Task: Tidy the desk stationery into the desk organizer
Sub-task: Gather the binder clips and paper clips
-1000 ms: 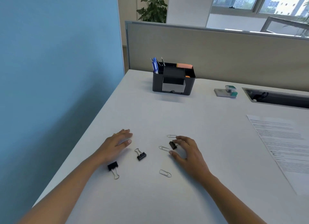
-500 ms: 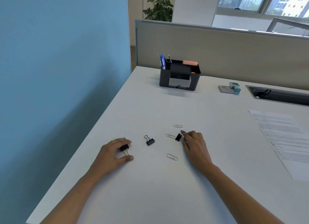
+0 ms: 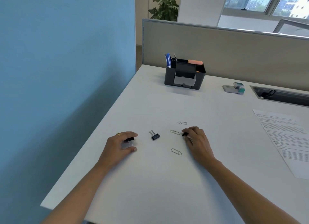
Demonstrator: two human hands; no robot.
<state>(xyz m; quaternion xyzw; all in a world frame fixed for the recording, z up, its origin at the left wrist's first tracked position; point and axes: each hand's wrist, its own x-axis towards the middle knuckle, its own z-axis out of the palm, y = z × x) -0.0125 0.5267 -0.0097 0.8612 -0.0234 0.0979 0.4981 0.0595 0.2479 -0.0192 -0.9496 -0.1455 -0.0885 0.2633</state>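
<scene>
My left hand (image 3: 119,144) curls over a black binder clip (image 3: 129,139) on the white desk (image 3: 150,182), fingers and thumb around it. My right hand (image 3: 196,140) pinches a second black binder clip (image 3: 184,134) at its fingertips. A third binder clip (image 3: 155,135) lies loose between the hands. Three silver paper clips lie near the right hand: a far paper clip (image 3: 182,122), a middle paper clip (image 3: 175,132) and a near paper clip (image 3: 176,151). The black desk organizer (image 3: 168,78) stands far back, holding blue pens and orange sticky notes.
A small grey and teal stapler (image 3: 234,89) lies right of the organizer. A cable slot (image 3: 280,96) is cut into the desk at the far right. A printed sheet (image 3: 287,140) lies at the right. A blue wall stands left, a beige partition behind.
My left hand drew back from the desk's middle onto the near-left binder clip and closed round it. My right hand closed its fingertips on the other clip.
</scene>
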